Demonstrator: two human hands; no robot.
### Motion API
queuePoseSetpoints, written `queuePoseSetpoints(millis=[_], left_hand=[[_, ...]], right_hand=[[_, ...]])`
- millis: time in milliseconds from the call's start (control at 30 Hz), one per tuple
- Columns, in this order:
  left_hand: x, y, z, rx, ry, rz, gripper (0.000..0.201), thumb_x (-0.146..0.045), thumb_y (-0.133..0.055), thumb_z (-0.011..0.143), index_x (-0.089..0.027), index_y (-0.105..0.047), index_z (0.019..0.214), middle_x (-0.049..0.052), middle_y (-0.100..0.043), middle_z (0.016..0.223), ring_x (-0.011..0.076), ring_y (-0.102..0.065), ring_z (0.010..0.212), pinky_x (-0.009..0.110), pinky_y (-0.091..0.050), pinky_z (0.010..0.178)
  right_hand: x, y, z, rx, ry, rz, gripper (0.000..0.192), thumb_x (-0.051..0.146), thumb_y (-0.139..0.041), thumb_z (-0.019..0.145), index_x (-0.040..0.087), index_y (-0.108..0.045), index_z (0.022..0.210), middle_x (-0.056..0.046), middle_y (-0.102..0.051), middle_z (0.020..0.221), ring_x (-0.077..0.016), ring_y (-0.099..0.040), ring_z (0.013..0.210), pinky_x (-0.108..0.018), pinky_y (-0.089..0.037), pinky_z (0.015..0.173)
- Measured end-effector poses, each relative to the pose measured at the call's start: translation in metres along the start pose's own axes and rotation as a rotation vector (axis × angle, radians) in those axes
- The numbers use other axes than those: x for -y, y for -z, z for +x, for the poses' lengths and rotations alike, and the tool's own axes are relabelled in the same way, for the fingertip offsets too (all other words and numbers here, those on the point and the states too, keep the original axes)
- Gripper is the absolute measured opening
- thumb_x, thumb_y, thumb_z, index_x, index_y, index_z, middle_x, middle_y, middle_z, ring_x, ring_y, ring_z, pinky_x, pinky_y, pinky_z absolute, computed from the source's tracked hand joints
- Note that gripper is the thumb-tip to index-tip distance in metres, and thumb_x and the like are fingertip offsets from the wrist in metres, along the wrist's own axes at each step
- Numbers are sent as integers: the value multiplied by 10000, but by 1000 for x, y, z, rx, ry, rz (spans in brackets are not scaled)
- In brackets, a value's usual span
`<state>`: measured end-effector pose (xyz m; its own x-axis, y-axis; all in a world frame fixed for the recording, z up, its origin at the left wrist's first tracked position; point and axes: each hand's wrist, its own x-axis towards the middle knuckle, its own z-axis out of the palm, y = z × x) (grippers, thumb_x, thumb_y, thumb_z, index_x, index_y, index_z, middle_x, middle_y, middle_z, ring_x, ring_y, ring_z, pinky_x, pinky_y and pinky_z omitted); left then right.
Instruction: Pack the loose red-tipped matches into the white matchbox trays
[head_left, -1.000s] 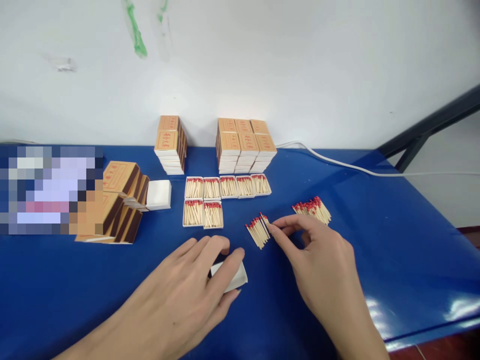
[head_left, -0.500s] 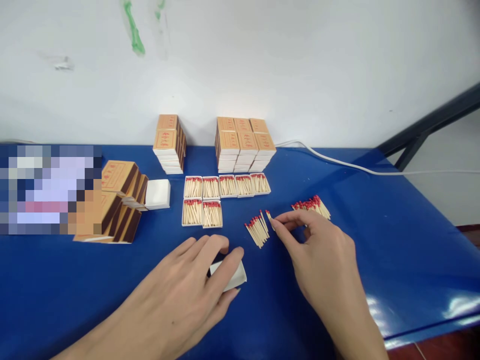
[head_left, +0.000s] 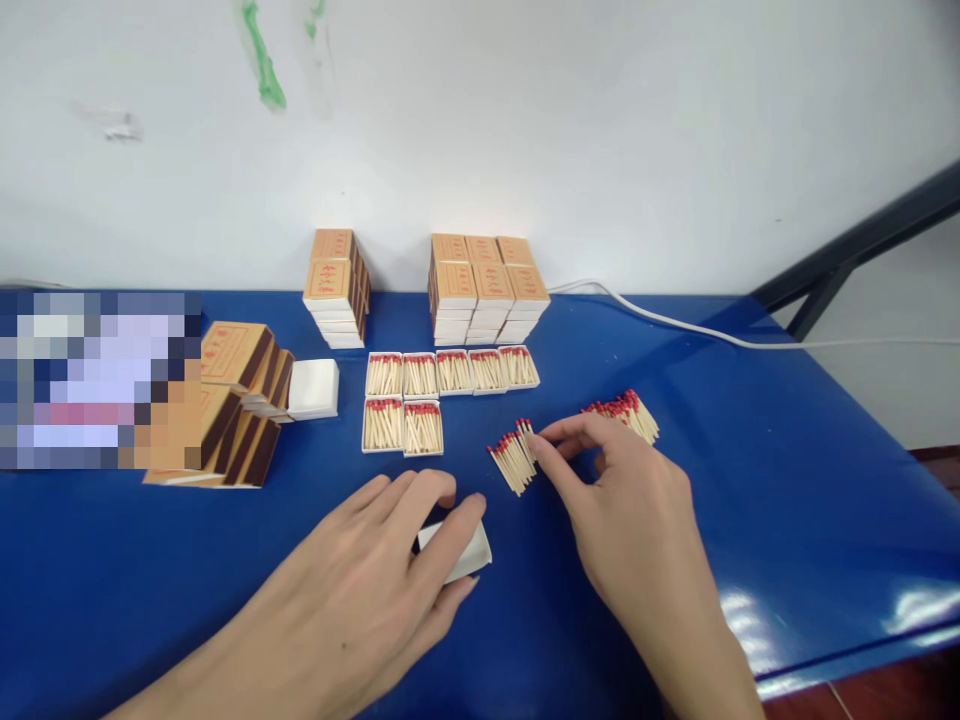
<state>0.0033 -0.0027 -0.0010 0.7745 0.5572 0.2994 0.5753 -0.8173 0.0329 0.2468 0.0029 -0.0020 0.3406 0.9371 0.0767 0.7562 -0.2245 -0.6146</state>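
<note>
Currently our R hand [head_left: 630, 490] is pinched, thumb to forefinger, on what looks like one match [head_left: 529, 430] at the R end of a small match row [head_left: 511, 462], lying flat on the blue table [head_left: 750, 480] betw. our hands. Our L hand [head_left: 382, 570] arches over a white matchbox tray [head_left: 471, 557], fingers curled round it; can't tell if they grip or just rest.

We're prob. lining up sticks, so best nip the wood, not the red head, lay it parallel & snug to its neighbour, then let go gently so none roll. Light touch only, b/c thin sticks would skew or snap. L hand should stay off the row.

As for containers: no matches show in the visible part of the matchbox tray. Beyond it, 7 trays are packed w/ matches, heads at the far end: 5 in the back row [head_left: 522, 386], 2 in the front pair [head_left: 424, 454]. Left of those sits a white box [head_left: 313, 388], contents hidden. Shut matchboxes stand in a narrow stack [head_left: 330, 285] & a wide stack [head_left: 491, 285] near the wall [head_left: 637, 150], w/ slumped matchboxes [head_left: 235, 345] farther left; can't see inside. A loose match pile [head_left: 637, 415], partly hidden, lies just past our R hand.
</note>
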Motion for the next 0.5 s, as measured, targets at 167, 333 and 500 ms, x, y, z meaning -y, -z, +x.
queuePoseSetpoints(millis=[167,333,500], left_hand=[[-1,0,1,-3,5,-8,378,-259,-413,1217,-87,-625,1479,166,-719,1193,304,-780,988,484,-660,802],[-1,0,-2,-14,14,-13,382,-264,-442,1207,-98,-647,1484,157,-722,1208,302,-784,1027,466,-662,843],[0,1,-1,-37,11,-15,375,-252,-436,1205,-110,-654,1475,163,-728,1221,299,-794,1016,465,-677,836]], right_hand=[[0,0,0,6,-6,-2,235,519,-763,1010,297,-822,963,-19,-830,968,-246,-709,830,-405,-464,776],[-4,3,-4,6,6,4,218,502,-753,1015,306,-839,976,-18,-826,952,-238,-692,796,-392,-457,740],[-7,8,-10,30,60,71,258,520,-735,1048,300,-851,980,-23,-820,944,-216,-667,739,-378,-469,706]])
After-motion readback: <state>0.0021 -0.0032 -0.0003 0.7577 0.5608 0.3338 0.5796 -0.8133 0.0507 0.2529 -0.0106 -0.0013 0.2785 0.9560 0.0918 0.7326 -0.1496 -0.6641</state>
